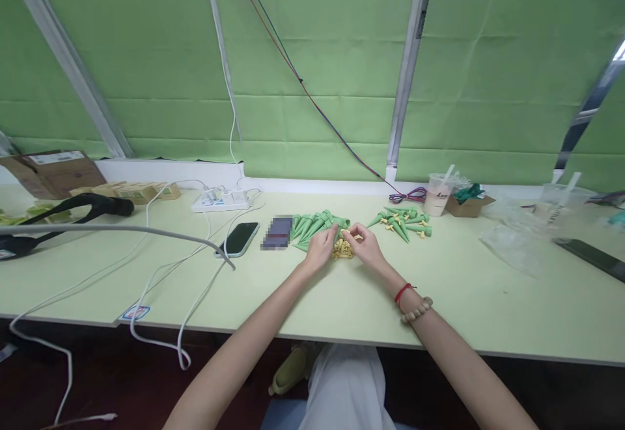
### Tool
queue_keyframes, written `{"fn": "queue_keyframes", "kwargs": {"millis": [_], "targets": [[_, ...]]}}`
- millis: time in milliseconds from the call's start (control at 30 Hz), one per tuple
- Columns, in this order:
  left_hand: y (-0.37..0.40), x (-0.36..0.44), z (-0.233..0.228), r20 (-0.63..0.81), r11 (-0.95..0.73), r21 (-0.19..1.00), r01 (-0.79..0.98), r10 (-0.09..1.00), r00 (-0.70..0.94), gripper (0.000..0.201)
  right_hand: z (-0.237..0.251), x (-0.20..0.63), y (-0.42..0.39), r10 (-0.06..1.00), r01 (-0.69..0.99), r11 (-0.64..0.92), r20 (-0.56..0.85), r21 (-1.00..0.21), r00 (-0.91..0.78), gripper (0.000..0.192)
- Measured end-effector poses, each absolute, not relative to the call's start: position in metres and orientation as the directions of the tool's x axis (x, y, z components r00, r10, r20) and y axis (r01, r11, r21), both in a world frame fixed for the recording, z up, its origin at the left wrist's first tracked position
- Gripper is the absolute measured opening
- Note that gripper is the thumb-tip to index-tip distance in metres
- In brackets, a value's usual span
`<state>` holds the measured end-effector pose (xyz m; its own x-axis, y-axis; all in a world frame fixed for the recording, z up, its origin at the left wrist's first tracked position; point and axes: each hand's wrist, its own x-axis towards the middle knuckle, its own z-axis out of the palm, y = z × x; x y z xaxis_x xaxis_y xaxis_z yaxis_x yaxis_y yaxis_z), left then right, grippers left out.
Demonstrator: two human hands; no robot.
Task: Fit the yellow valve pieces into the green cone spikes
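Note:
My left hand [321, 248] is closed, its thumb and fingertips around a green cone-shaped plastic piece that the hand mostly hides. Opposite it, my right hand [367, 246] pinches a small yellow plastic piece [346, 233] close to the green one. Whether the two pieces touch I cannot tell. Under and between the hands lies a small heap of yellow pieces [343, 250]. Just behind my left hand is a pile of green cones [312, 223]. Farther right, another pile of green cones [400, 222] has yellow pieces fitted at or lying by their wide ends.
Left of the cones lie a blurred-out dark item [278, 233] and a phone [238, 240]. White cables [161, 267] run from a power strip [221, 200] over the front edge. A drink cup [436, 196], a small cardboard box [467, 206] and a plastic bag [512, 244] stand right.

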<state>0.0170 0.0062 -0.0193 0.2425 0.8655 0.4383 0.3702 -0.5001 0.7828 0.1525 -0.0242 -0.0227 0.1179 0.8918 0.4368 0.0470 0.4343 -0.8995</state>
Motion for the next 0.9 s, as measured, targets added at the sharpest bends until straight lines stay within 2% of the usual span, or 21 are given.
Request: {"fn": "queue_keyframes", "kwargs": {"millis": [67,200,333,400,533,700,900], "targets": [[0.008,0.015,-0.019,0.424,-0.493,0.795,0.353,0.868,0.258,0.054,-0.021,0.153,-0.022,0.935,-0.066,0.350,0.344,-0.934,0.088,0.034],[0.009,0.015,-0.020,0.383,-0.486,0.831,0.269,0.852,0.358,0.052,-0.018,0.153,-0.021,0.972,-0.181,0.226,0.234,-0.957,-0.026,0.041],[0.007,0.016,-0.019,0.369,-0.473,0.865,0.170,0.827,0.425,0.050,-0.013,0.154,-0.029,0.967,-0.447,-0.027,0.091,-0.894,-0.238,0.027],[0.005,0.015,-0.016,0.370,-0.468,0.872,0.142,0.821,0.434,0.050,-0.010,0.154,-0.034,0.948,-0.515,-0.117,0.059,-0.849,-0.313,0.022],[0.000,0.015,-0.012,0.378,-0.477,0.867,0.143,0.817,0.435,0.051,-0.008,0.154,-0.037,0.949,-0.544,-0.156,0.029,-0.824,-0.315,0.017],[-0.007,0.016,-0.005,0.382,-0.493,0.851,0.183,0.819,0.429,0.055,-0.012,0.159,-0.030,0.951,-0.482,-0.151,0.006,-0.863,-0.308,0.019],[-0.004,0.013,-0.001,0.382,-0.520,0.809,0.273,0.819,0.428,0.055,-0.009,0.165,-0.031,0.973,-0.412,-0.112,-0.015,-0.904,-0.232,0.032]]}}
